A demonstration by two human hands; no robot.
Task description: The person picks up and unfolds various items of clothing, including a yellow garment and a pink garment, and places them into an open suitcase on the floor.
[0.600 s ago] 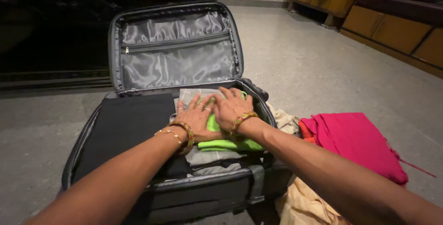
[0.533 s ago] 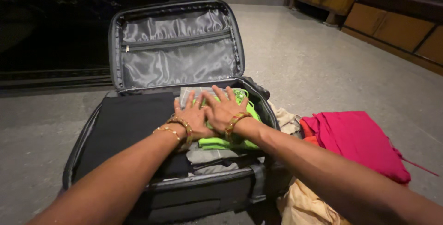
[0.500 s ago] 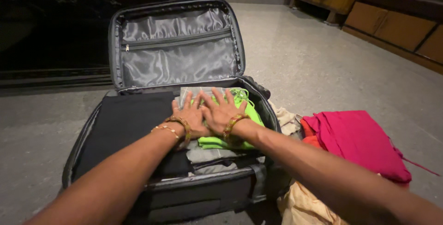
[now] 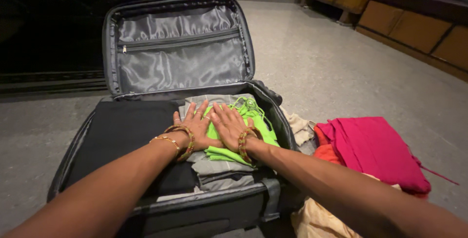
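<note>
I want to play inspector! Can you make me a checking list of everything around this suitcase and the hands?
Surface: grey speckled floor.
Job's things: open suitcase, lid upright; bright green garment on a folded grey pile; black clothing beside it.
Clutter: pink cloth and yellow cloth on the floor, right of the suitcase.
Grippers: left hand and right hand, flat and open, pressing the green garment; bangles on both wrists.
Cables: nothing seen.
Surroundings: wooden drawers, dark furniture.

- Left hand [image 4: 194, 125]: rings on the fingers, thin gold bracelet and thicker red-and-gold bangle at the wrist.
- Right hand [image 4: 230, 127]: red-and-gold bangles at the wrist.
- Forearms bare, no sleeves.
</note>
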